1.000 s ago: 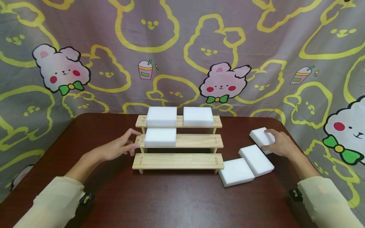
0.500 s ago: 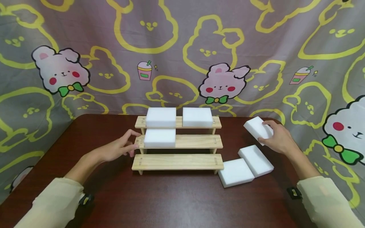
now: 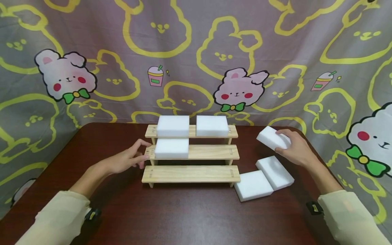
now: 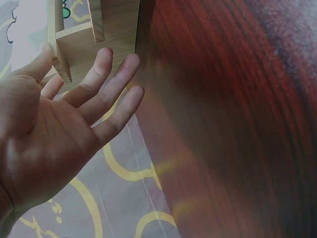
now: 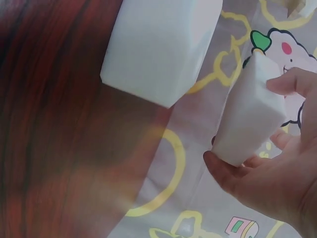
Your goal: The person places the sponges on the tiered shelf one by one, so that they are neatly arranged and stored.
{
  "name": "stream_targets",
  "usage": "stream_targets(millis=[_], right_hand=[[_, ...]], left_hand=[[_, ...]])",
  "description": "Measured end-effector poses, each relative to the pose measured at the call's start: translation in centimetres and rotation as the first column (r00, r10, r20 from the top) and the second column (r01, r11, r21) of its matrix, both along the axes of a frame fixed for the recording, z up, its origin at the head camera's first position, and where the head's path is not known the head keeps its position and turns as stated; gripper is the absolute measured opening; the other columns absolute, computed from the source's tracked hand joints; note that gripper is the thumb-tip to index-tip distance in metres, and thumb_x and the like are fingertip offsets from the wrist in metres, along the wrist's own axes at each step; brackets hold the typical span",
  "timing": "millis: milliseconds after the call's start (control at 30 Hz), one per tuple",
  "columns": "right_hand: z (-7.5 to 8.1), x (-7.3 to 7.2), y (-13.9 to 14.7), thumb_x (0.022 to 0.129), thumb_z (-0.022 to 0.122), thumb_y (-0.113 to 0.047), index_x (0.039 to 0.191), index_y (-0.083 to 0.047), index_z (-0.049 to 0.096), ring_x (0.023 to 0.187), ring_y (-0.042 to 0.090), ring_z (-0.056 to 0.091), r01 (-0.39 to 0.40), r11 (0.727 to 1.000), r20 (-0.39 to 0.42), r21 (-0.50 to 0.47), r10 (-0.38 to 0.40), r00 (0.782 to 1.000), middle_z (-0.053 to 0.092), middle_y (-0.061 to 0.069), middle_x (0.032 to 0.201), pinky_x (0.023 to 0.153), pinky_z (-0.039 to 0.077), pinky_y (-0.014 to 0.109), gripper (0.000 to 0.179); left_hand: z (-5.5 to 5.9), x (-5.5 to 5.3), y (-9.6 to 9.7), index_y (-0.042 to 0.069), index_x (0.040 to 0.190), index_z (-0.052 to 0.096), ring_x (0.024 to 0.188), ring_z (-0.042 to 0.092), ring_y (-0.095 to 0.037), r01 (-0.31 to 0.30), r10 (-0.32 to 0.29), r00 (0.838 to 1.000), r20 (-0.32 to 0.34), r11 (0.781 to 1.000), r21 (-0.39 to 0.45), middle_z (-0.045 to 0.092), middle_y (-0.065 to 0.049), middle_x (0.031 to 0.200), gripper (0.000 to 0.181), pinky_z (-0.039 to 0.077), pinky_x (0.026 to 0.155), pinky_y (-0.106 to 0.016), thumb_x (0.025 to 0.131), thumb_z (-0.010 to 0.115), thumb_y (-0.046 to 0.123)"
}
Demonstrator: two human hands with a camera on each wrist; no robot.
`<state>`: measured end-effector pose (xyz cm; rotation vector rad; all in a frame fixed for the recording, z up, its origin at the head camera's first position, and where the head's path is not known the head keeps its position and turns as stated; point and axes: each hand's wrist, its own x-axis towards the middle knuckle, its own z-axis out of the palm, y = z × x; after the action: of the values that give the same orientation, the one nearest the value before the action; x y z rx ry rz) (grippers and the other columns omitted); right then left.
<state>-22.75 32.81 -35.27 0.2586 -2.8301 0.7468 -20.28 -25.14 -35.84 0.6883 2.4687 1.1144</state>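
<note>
Head view: right hand (image 3: 294, 146) pinches a white block (image 3: 268, 136) across one end, presumably to leave the other free. Two more blocks (image 3: 253, 184) sit just nearside of that grip. Off left, left hand (image 3: 125, 160) lightly pinches the wooden rack (image 3: 191, 173), probably steadying it.

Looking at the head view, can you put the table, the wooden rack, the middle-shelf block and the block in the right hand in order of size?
1. Table
2. Wooden rack
3. Middle-shelf block and held block: too alike to rank, since the right hand hides part of the latter.
</note>
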Motion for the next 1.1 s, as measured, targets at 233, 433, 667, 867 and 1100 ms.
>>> stream_targets(millis=[233,433,667,867,1100], right_hand=[[0.0,0.3,-0.9,0.084,0.074,-0.007,0.133,0.001,0.054,0.108,0.045,0.052,-0.035,0.999,-0.051,-0.026,0.034,0.998,0.053,0.030,0.133,0.083,0.043,0.059,0.054],[0.3,0.5,-1.4,0.082,0.075,-0.005,0.130,0.000,0.056,0.106,0.045,0.053,-0.038,0.999,-0.067,-0.039,0.035,0.997,0.054,0.030,0.130,0.080,0.044,0.058,0.051],[0.6,0.5,-1.4,0.082,0.077,-0.006,0.127,-0.001,0.057,0.104,0.044,0.054,-0.042,0.998,-0.075,-0.041,0.039,0.996,0.055,0.029,0.128,0.077,0.044,0.052,0.050],[0.7,0.5,-1.4,0.082,0.078,-0.004,0.126,0.000,0.057,0.103,0.043,0.053,-0.072,0.996,-0.087,-0.044,0.068,0.994,0.055,0.029,0.127,0.077,0.043,0.050,0.050],[0.7,0.6,-1.5,0.082,0.078,-0.002,0.127,-0.001,0.057,0.104,0.041,0.053,-0.141,0.988,-0.084,-0.058,0.136,0.987,0.056,0.026,0.127,0.079,0.045,0.052,0.050]], left_hand=[[0.0,0.0,0.0,0.005,0.145,0.024,0.088,0.064,-0.033,-0.003,0.003,1.000,0.006,1.000,0.000,0.062,-0.011,0.082,0.044,0.049,0.083,-0.049,0.112,0.049,0.023],[0.1,0.1,0.1,0.005,0.145,0.023,0.088,0.064,-0.034,0.001,-0.001,1.000,0.015,1.000,0.007,0.062,-0.011,0.082,0.045,0.049,0.083,-0.050,0.112,0.048,0.022],[0.2,0.2,0.2,0.005,0.146,0.023,0.088,0.064,-0.034,-0.002,0.002,1.000,0.016,1.000,0.001,0.062,-0.010,0.083,0.045,0.049,0.084,-0.049,0.112,0.048,0.021],[0.2,0.1,0.2,0.006,0.146,0.023,0.087,0.064,-0.032,-0.006,0.006,1.000,0.016,1.000,0.001,0.062,-0.010,0.083,0.045,0.049,0.084,-0.049,0.112,0.049,0.022],[0.2,0.2,0.2,0.005,0.145,0.022,0.087,0.064,-0.032,0.001,-0.001,1.000,0.012,1.000,0.005,0.061,-0.010,0.083,0.045,0.049,0.083,-0.047,0.112,0.048,0.021]])
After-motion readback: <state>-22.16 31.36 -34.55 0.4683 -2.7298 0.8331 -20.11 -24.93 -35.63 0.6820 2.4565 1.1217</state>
